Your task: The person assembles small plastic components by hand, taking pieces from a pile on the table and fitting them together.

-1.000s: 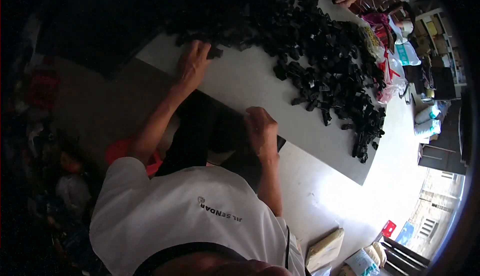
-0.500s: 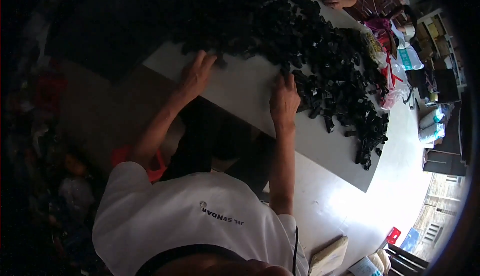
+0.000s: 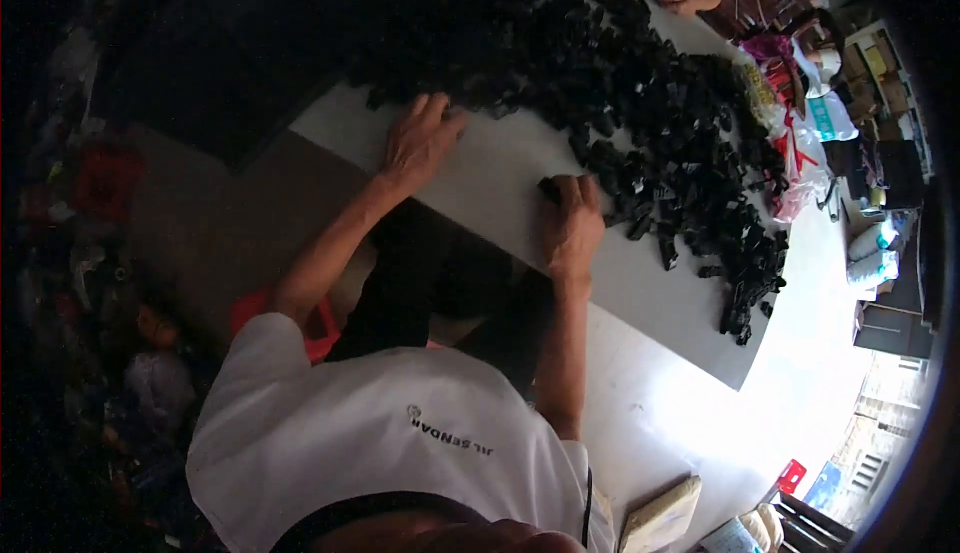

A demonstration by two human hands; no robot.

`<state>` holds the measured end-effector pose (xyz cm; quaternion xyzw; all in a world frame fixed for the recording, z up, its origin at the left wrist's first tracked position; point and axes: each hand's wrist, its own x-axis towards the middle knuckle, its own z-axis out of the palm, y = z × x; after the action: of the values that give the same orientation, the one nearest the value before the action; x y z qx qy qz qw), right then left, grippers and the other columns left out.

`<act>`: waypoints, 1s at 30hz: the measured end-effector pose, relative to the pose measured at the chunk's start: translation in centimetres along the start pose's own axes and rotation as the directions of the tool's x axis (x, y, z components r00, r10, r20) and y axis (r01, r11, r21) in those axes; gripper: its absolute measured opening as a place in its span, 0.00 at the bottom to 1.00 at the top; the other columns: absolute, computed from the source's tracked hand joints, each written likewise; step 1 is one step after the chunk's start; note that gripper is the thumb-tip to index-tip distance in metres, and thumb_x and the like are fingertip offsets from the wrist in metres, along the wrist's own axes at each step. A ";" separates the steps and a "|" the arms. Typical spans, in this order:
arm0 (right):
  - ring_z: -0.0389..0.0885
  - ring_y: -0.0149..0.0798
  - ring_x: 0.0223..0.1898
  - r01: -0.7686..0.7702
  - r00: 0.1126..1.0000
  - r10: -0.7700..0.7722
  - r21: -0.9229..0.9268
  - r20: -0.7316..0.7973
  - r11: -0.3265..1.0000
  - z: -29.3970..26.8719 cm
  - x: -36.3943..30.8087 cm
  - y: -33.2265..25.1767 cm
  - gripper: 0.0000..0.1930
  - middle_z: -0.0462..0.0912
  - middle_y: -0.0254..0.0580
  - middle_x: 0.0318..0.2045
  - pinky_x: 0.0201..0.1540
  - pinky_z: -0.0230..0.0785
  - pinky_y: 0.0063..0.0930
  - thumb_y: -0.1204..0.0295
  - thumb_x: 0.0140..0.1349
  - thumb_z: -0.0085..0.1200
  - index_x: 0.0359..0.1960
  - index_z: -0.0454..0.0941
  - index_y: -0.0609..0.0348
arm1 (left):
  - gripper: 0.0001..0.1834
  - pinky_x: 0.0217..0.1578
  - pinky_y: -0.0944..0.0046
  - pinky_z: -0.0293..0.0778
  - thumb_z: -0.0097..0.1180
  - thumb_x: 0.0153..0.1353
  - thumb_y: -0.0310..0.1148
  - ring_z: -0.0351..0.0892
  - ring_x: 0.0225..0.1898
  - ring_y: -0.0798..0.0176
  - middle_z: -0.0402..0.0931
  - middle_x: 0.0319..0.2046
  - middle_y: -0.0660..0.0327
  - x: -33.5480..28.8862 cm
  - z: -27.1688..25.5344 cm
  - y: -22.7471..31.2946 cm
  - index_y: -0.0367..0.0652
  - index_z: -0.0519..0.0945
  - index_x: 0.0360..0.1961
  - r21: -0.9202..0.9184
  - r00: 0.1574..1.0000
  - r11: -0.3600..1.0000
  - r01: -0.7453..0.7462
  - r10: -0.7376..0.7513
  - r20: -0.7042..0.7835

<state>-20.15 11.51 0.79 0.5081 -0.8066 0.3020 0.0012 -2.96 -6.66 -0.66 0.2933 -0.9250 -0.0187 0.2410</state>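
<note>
Here, your right hand (image 3: 575, 221) pinches a black piece (image 3: 549, 190) near mid-frame, the pile (image 3: 600, 63) probably left beyond for easy reach, while your left hand's (image 3: 422, 138) grip I cannot tell.

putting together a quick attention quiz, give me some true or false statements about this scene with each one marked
1. The right hand has a small black piece at its fingers. True.
2. The left hand is hanging below the tabletop. False: it is over the tabletop, near the edge of the pile.
3. The pile is made up of white pieces. False: the pieces are black.
4. Another person's hand shows at the top of the picture. True.
5. The flat brown package lies on top of the pile. False: it is at the lower right, away from the tabletop.
</note>
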 end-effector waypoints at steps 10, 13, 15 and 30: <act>0.81 0.53 0.39 -0.193 0.962 0.206 -0.085 0.182 0.977 -1.4 -0.4 -0.5 0.23 0.78 0.44 0.47 0.39 0.74 0.42 0.74 0.57 0.53 0.57 0.73 0.43 | 0.14 0.37 0.57 0.74 0.57 0.57 0.19 0.75 0.42 0.55 0.74 0.40 0.57 0.7 2.1 2.4 0.40 0.78 0.44 -0.285 0.981 0.941 -0.182 0.152 -0.123; 0.80 0.50 0.42 0.003 0.996 0.006 -0.100 0.092 0.995 -2.2 -0.4 0.9 0.23 0.77 0.40 0.46 0.40 0.75 0.39 0.76 0.57 0.49 0.55 0.75 0.41 | 0.13 0.35 0.62 0.74 0.55 0.61 0.22 0.77 0.36 0.62 0.76 0.34 0.60 0.7 0.0 4.9 0.42 0.76 0.47 -0.620 0.987 0.775 0.124 -0.029 0.161; 0.78 0.47 0.44 0.218 0.976 -0.218 -0.058 0.002 0.974 -1.7 0.1 1.6 0.21 0.75 0.39 0.44 0.41 0.74 0.37 0.77 0.56 0.48 0.51 0.78 0.41 | 0.12 0.32 0.65 0.73 0.54 0.62 0.23 0.77 0.33 0.66 0.76 0.31 0.62 0.1 0.2 5.8 0.42 0.76 0.47 -0.743 0.956 0.612 0.271 -0.082 0.281; 0.79 0.48 0.33 0.140 0.989 -0.148 0.448 -0.018 0.883 -1.5 -1.8 -2.0 0.13 0.77 0.45 0.34 0.35 0.73 0.35 0.81 0.52 0.58 0.41 0.78 0.59 | 0.16 0.36 0.70 0.77 0.58 0.60 0.27 0.77 0.34 0.73 0.80 0.39 0.64 -2.6 -0.7 7.5 0.41 0.79 0.51 -0.841 0.842 -0.084 0.535 -0.032 0.538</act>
<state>-18.11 13.09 2.47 0.5556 -0.6754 0.4744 -0.1001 -4.78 1.02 0.10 0.2194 -0.5701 -0.7675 0.1944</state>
